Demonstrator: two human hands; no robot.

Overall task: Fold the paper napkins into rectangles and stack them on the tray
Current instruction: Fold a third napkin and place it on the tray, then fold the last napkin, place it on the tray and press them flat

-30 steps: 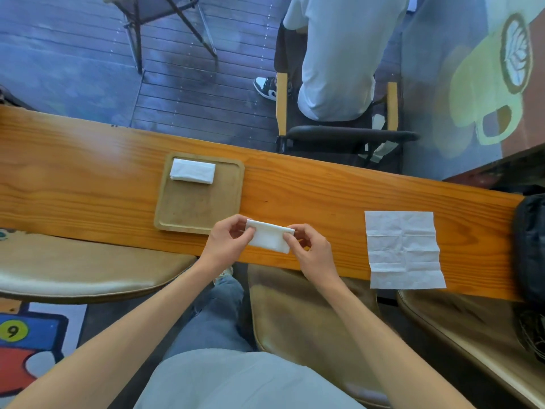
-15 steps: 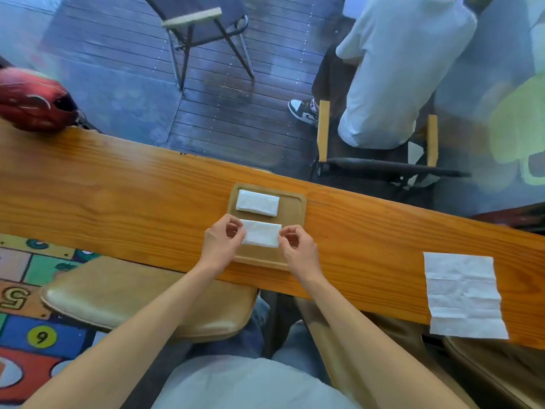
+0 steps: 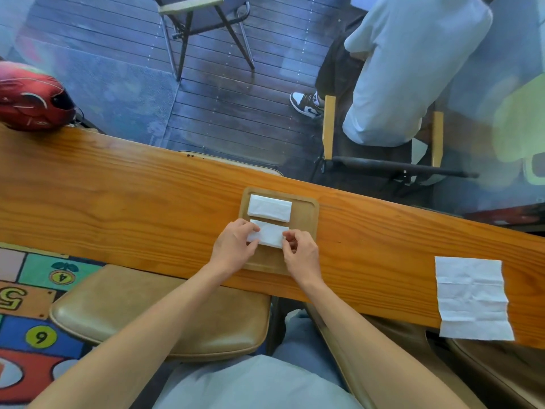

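Note:
A square wooden tray [image 3: 306,219] lies on the long wooden counter [image 3: 118,196]. One folded white napkin [image 3: 269,208] rests at the tray's far side. Just in front of it, a second folded napkin [image 3: 272,235] sits over the tray's middle, parallel to the first and not on top of it. My left hand [image 3: 234,245] pinches its left end and my right hand [image 3: 300,253] pinches its right end. An unfolded, creased white napkin [image 3: 473,299] lies flat on the counter far to the right.
A red helmet [image 3: 32,98] sits at the counter's far left end. Tan stool seats [image 3: 159,314] stand under the counter's near edge. Beyond the counter a person in a light shirt [image 3: 413,69] sits on a chair, and a folding chair [image 3: 203,25] stands on the deck.
Both hands carried the folded napkin left from the counter's near edge onto the tray, setting it just in front of the first folded napkin. The view has swung left.

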